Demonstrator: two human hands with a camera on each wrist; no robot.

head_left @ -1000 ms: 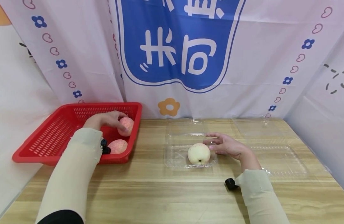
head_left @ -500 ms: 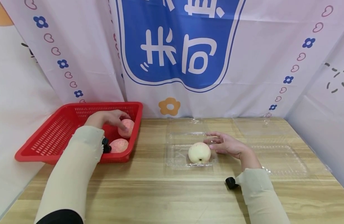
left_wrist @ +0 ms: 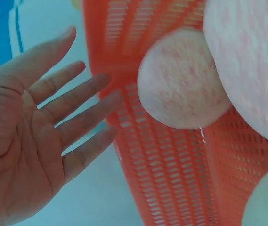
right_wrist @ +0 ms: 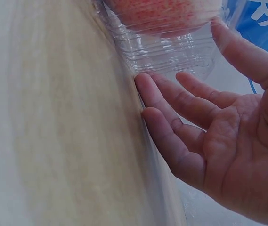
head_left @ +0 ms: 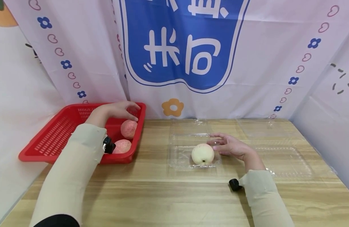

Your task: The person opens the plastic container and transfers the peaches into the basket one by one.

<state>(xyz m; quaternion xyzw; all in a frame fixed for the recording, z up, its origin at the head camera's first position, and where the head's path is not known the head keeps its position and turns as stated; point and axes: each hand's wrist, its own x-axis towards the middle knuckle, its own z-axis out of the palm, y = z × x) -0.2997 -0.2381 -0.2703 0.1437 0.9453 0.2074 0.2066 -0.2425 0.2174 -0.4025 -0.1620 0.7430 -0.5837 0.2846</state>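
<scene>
My left hand [head_left: 117,112] hovers over the right end of a red plastic basket [head_left: 78,159], fingers spread and holding nothing. Just below it lies a pink speckled peach [head_left: 129,129], with another peach [head_left: 122,146] nearer the basket's front. The left wrist view shows the bare palm [left_wrist: 30,127] apart from the closest peach [left_wrist: 183,80]. A paler peach [head_left: 202,154] sits in the right part of a clear plastic box [head_left: 178,160]. Beside that box is my right hand [head_left: 231,146], its fingers loosely bent at the box's right side [right_wrist: 171,59], gripping nothing.
Farther right on the wooden table [head_left: 174,201] lies a second clear plastic box [head_left: 282,160], its lid folded back. A printed cloth [head_left: 265,63] hangs behind the table's far edge. The basket stands at the table's left side.
My left hand has let go of the peach in the basket and lifted up and back from it, fingers opening. The right hand and the boxed peach have stayed put.
</scene>
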